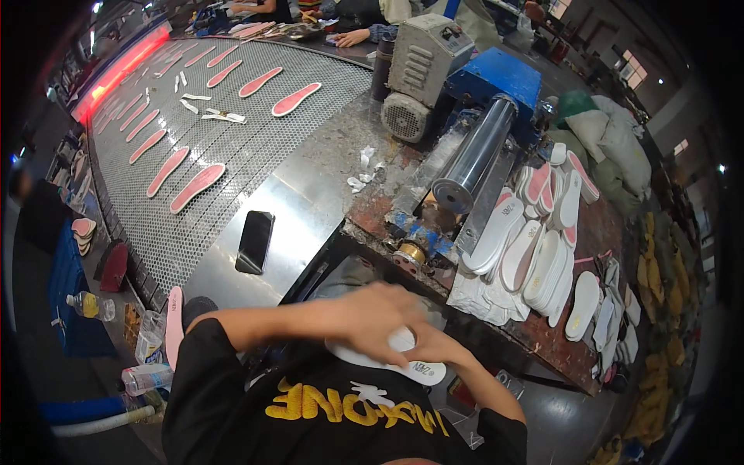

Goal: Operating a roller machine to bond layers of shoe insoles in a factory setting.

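Note:
In front of my chest is a white insole (425, 373) with dark print at its heel, partly hidden by my hands. My left hand (373, 319) lies across it from the left, its thumb over the insole's face. Motion smears the other fingers, so their grip is unclear. My right hand (435, 346) comes in from the right and grips the insole, its fingers mostly hidden. Close to its right, a pile of white and pink insoles (545, 267) lies on a worn tabletop (554, 341).
Ahead stands a machine with a steel roller (477, 159) and a grey motor (425, 66). On the left, pink insoles (198, 187) lie spread over a mesh conveyor (225, 139); a phone (254, 242) rests on its metal edge. Bottles (146, 380) stand at lower left. Another person's hand (353, 37) is across the conveyor.

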Motion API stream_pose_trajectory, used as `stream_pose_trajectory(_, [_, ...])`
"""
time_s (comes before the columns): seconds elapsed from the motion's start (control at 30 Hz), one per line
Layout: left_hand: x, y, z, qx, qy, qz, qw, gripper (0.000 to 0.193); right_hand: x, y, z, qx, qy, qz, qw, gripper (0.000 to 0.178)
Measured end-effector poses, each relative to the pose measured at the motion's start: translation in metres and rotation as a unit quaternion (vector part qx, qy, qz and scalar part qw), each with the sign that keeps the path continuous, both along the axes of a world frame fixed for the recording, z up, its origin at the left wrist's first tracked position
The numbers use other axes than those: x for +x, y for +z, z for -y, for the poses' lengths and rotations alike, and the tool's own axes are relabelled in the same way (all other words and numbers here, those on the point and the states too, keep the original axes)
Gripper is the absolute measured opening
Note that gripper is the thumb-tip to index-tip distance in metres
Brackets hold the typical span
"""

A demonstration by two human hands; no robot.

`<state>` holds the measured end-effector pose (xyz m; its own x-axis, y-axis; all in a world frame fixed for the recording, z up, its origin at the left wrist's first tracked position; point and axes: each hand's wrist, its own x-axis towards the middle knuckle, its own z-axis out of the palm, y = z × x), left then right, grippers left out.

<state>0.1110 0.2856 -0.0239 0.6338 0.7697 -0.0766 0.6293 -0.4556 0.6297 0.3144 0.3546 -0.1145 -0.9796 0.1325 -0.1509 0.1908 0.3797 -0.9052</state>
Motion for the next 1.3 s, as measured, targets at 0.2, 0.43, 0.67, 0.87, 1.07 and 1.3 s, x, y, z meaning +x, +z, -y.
stream_pose_trajectory(0.2, [-0.048,-0.093,-0.01,-0.308,-0.042,-0.034,0.95,0.106,-0.002,-0.007,0.01,-0.166,-0.113,0.109,0.973,0.082])
stream_pose_trajectory(0.43, [-0.075,-0.119,0.017,-0.281,0.007,0.127,0.951,0.103,0.025,-0.038,0.032,-0.082,-0.296,-0.137,0.942,0.067])
stream_pose_trajectory(0.67, [-0.077,-0.141,0.026,-0.268,0.087,0.215,0.935,0.093,-0.025,0.03,0.026,0.102,-0.171,-0.172,0.965,0.077])
stream_pose_trajectory(0.87, [-0.07,-0.141,0.007,-0.259,0.026,0.201,0.944,0.09,-0.038,0.083,0.044,0.08,-0.003,-0.116,0.99,0.055])
stream_pose_trajectory(1.07, [-0.052,-0.092,-0.004,-0.214,-0.041,0.046,0.975,0.094,-0.016,0.05,0.019,0.201,-0.025,-0.037,0.979,0.082])
stream_pose_trajectory(1.3, [-0.036,-0.057,-0.037,-0.224,-0.164,-0.025,0.96,0.099,0.017,0.0,0.021,-0.005,-0.09,0.153,0.984,0.107])
